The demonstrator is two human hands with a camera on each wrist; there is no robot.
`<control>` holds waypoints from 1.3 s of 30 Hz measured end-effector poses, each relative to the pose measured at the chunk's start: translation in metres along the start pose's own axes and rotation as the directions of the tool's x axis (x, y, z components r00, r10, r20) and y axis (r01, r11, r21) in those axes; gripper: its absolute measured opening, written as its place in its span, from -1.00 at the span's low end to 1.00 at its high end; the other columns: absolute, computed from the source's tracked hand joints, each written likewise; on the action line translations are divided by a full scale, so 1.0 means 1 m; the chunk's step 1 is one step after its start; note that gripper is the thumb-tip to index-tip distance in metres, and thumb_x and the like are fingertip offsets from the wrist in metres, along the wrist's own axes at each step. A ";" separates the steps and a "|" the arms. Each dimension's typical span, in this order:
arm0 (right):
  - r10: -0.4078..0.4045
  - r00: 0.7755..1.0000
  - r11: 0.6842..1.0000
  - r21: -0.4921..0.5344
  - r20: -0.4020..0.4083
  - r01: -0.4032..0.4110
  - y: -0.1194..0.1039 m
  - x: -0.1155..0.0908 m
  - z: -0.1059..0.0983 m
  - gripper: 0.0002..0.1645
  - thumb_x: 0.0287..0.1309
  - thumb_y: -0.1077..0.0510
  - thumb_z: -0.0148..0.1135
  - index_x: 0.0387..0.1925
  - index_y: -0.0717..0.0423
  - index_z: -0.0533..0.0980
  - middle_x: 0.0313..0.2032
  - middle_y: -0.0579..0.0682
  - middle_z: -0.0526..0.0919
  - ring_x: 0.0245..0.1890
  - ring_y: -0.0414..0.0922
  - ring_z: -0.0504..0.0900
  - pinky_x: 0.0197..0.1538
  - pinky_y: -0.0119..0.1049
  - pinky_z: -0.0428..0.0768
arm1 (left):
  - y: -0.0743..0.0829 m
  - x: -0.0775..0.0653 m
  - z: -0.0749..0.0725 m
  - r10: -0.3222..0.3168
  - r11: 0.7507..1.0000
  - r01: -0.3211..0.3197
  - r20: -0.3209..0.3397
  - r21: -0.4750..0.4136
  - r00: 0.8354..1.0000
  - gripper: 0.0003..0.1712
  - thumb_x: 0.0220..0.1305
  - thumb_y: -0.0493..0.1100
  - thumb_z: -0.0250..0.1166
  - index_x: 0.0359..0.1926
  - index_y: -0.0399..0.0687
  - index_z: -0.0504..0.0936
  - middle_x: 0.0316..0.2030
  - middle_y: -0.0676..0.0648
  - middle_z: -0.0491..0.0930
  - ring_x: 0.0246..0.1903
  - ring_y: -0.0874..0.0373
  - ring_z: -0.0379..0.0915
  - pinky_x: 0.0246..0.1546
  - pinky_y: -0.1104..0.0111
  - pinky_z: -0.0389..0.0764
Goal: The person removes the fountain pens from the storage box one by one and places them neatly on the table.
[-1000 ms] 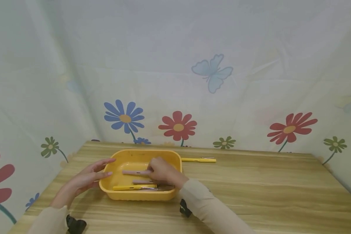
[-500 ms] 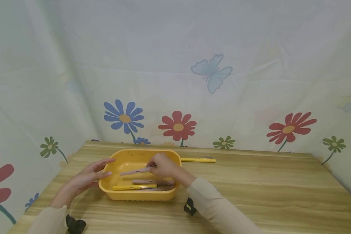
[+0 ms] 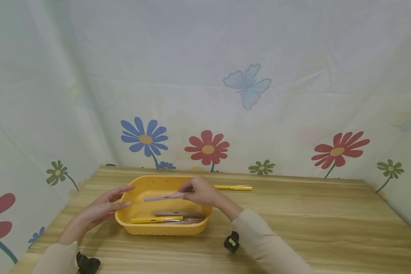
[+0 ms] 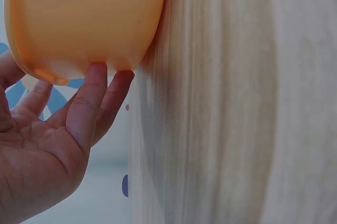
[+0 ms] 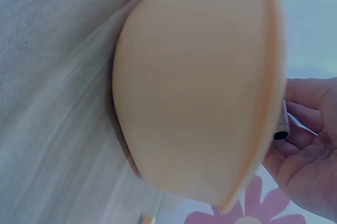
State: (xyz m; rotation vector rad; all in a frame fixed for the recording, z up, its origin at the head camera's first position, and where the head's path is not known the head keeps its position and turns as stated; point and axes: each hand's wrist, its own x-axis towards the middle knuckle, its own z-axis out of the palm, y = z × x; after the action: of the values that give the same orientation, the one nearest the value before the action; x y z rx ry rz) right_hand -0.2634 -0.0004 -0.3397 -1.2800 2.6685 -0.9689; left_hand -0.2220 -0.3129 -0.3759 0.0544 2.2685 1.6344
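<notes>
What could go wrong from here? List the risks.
The right hand pinches the mauve pen near one end, so it might slip or swing. Dropped, it could clatter onto the other pens in the yellow tub. The left hand touches the tub's edge; a hard push might shift it.

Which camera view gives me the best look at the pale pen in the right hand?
The head view: it shows most of the pale pen, its length jutting from the right hand over the yellow basket. The right wrist view catches only one end past the basket's rim; the left wrist view shows none of it.
</notes>
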 end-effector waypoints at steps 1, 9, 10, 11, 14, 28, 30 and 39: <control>0.004 1.000 1.000 0.017 0.004 -0.004 0.000 -0.002 -0.002 -0.81 0.07 0.28 0.21 -0.26 0.25 0.63 -0.32 0.07 0.71 -0.34 -0.15 0.63 -0.31 -0.55 0.55 | 0.000 0.000 0.000 -0.001 1.000 0.001 0.000 -0.001 1.000 -0.23 0.25 -0.12 0.14 0.37 -0.12 -0.02 0.35 -0.43 -0.33 0.24 -0.36 0.03 -0.07 0.13 0.56; 0.026 1.000 0.999 0.035 -0.016 -0.026 0.006 -0.015 -0.020 -0.79 0.07 0.27 0.21 -0.24 0.26 0.62 -0.31 0.07 0.70 -0.37 -0.17 0.61 -0.34 -0.54 0.55 | 0.000 0.000 0.000 -0.006 1.000 0.006 -0.001 0.004 1.000 -0.23 0.26 -0.10 0.13 0.38 -0.10 -0.03 0.36 -0.42 -0.32 0.25 -0.36 0.01 -0.05 0.13 0.55; 0.031 0.999 0.999 0.038 -0.023 -0.030 0.008 -0.017 -0.022 -0.80 0.06 0.27 0.22 -0.24 0.26 0.62 -0.31 0.07 0.70 -0.37 -0.18 0.60 -0.34 -0.54 0.55 | 0.000 0.000 0.000 -0.006 1.000 0.006 0.000 0.003 1.000 -0.23 0.26 -0.10 0.13 0.38 -0.10 -0.04 0.36 -0.42 -0.32 0.25 -0.36 0.00 -0.05 0.13 0.55; 0.040 0.999 0.998 0.042 -0.029 -0.039 0.009 -0.018 -0.024 -0.79 0.06 0.27 0.22 -0.24 0.25 0.63 -0.31 0.07 0.70 -0.37 -0.18 0.60 -0.33 -0.54 0.56 | 0.000 0.000 0.000 -0.006 1.000 0.006 0.000 0.004 1.000 -0.23 0.26 -0.09 0.13 0.38 -0.10 -0.04 0.36 -0.42 -0.32 0.25 -0.36 0.00 -0.05 0.13 0.55; 0.060 0.997 0.997 0.052 -0.044 -0.057 0.012 -0.023 -0.030 -0.79 0.05 0.27 0.23 -0.23 0.25 0.62 -0.30 0.06 0.70 -0.35 -0.19 0.61 -0.29 -0.53 0.58 | 0.000 0.000 0.000 -0.005 1.000 0.005 0.001 0.007 1.000 -0.22 0.25 -0.09 0.13 0.38 -0.09 -0.04 0.36 -0.42 -0.32 0.25 -0.36 0.00 -0.05 0.14 0.55; 0.069 0.993 0.994 0.086 -0.098 -0.061 0.030 -0.047 -0.057 -0.77 0.02 0.28 0.26 -0.23 0.27 0.62 -0.31 0.11 0.69 -0.45 -0.23 0.57 -0.38 -0.54 0.57 | 0.000 0.001 -0.001 0.002 1.000 -0.002 0.008 0.020 1.000 -0.22 0.25 -0.09 0.13 0.38 -0.10 -0.04 0.36 -0.41 -0.35 0.28 -0.38 -0.10 -0.03 0.12 0.54; 0.079 0.991 0.993 0.092 -0.104 -0.069 0.032 -0.050 -0.061 -0.76 0.01 0.28 0.27 -0.23 0.28 0.62 -0.31 0.11 0.69 -0.46 -0.23 0.56 -0.40 -0.53 0.57 | 0.000 0.001 -0.001 0.002 1.000 -0.002 0.007 0.018 1.000 -0.22 0.25 -0.09 0.14 0.38 -0.09 -0.04 0.36 -0.40 -0.34 0.28 -0.38 -0.10 -0.03 0.12 0.54; 0.092 0.987 0.993 0.089 -0.129 -0.081 0.043 -0.064 -0.075 -0.77 0.01 0.32 0.24 -0.23 0.32 0.61 -0.30 0.18 0.68 -0.48 -0.21 0.55 -0.45 -0.51 0.57 | 0.002 -0.001 0.000 0.005 1.000 -0.005 0.007 0.015 1.000 -0.22 0.25 -0.09 0.14 0.38 -0.11 -0.03 0.36 -0.41 -0.34 0.27 -0.38 -0.08 -0.03 0.12 0.54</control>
State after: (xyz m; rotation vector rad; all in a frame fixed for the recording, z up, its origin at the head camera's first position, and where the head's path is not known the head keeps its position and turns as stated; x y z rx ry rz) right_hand -0.2718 0.1043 -0.3171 -1.1115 2.7216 -1.1793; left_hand -0.2211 -0.3130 -0.3739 0.0698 2.2772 1.6173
